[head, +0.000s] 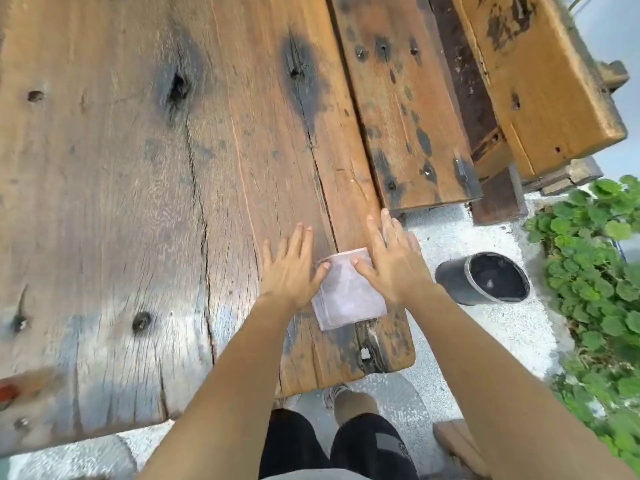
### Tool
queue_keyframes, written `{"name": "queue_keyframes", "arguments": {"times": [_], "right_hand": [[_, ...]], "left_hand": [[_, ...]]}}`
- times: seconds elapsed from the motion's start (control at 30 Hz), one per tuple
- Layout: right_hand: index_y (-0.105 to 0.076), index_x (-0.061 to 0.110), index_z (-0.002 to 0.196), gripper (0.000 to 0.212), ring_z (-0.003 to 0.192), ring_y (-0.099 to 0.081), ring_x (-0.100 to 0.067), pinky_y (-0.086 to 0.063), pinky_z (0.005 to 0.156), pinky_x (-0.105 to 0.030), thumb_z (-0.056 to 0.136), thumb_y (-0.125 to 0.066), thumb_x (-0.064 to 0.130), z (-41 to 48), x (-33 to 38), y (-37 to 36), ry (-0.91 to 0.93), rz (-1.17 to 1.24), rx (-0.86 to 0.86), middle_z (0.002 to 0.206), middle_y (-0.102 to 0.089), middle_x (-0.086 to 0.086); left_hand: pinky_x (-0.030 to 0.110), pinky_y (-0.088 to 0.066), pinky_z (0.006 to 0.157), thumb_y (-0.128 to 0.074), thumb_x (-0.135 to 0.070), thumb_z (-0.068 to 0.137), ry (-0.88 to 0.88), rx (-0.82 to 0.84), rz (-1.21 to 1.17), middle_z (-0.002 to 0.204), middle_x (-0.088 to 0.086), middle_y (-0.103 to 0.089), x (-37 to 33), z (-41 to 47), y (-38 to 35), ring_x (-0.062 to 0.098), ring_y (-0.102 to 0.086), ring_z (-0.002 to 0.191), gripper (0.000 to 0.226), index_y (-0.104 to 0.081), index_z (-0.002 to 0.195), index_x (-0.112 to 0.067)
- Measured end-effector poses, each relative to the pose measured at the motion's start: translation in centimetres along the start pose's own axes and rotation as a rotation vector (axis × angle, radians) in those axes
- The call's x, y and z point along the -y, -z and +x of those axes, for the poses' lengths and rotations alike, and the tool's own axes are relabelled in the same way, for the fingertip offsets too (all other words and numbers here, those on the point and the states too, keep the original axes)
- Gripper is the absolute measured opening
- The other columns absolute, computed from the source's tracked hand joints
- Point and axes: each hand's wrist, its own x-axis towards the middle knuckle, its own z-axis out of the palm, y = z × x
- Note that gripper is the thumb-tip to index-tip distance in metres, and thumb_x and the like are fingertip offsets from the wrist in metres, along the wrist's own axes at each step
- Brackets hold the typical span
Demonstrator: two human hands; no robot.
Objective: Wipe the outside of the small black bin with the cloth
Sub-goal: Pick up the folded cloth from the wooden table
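Bin [482, 278] on ground, apart | cloth [348, 292] near table [138, 168] edge

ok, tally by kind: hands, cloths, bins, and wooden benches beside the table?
Hands: 2, left hand and right hand, both flat on the cloth's edges
Cloths: 1, folded cloth on the table
Bins: 1, black bin on the ground
Benches: 2, near bench, far bench
Total: 6

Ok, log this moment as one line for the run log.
cloth folded flat on table | left hand, right hand open, thumbs on it | black bin on ground, untouched
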Motion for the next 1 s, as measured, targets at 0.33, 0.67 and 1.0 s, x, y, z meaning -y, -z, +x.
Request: {"name": "queue_keyframes", "arguments": {"times": [0.33, 0.67, 1.0], "right_hand": [[-0.001, 0.013, 0.162, 0.063, 0.156, -0.003, -0.025, -0.012, 0.124, -0.040, 0.109, -0.032, 0.025, 2.9, -1.3, -4.1, 0.139, -0.085, 0.175, 0.170, 0.001, -0.009], [-0.048, 0.009, 0.142, 0.052, 0.121, -0.054, -0.030, -0.042, 0.104, -0.041, 0.092, -0.057, -0.004, 4.8, -1.5, -3.9, 0.179, -0.166, 0.068, 0.131, -0.058, -0.013], [-0.064, 0.006, 0.121, 0.029, 0.100, -0.062, -0.033, -0.054, 0.082, -0.038, 0.093, -0.058, -0.002, 4.3, -0.7, -1.3, 0.075, -0.018, 0.110, 0.123, -0.056, -0.013]], "left_hand": [[0.046, -0.043, 0.099, -0.047, -0.036, 0.098, 0.062, 0.043, -0.147, 0.143, 0.004, -0.038, -1.5, 1.7, -4.5, 0.028, -0.047, 0.122, 0.048, -0.040, 0.141, -0.016], [0.042, -0.047, 0.096, -0.052, -0.028, 0.095, 0.134, 0.030, -0.187, 0.124, 0.007, -0.053, -2.2, 2.4, -4.8, 0.026, -0.046, 0.119, 0.040, -0.053, 0.133, -0.014], [0.036, -0.049, 0.067, -0.054, -0.018, 0.092, 0.106, 0.109, -0.279, 0.100, 0.008, -0.065, -1.1, 2.6, -1.9, 0.031, -0.061, 0.092, 0.021, -0.064, 0.110, -0.014]]}}
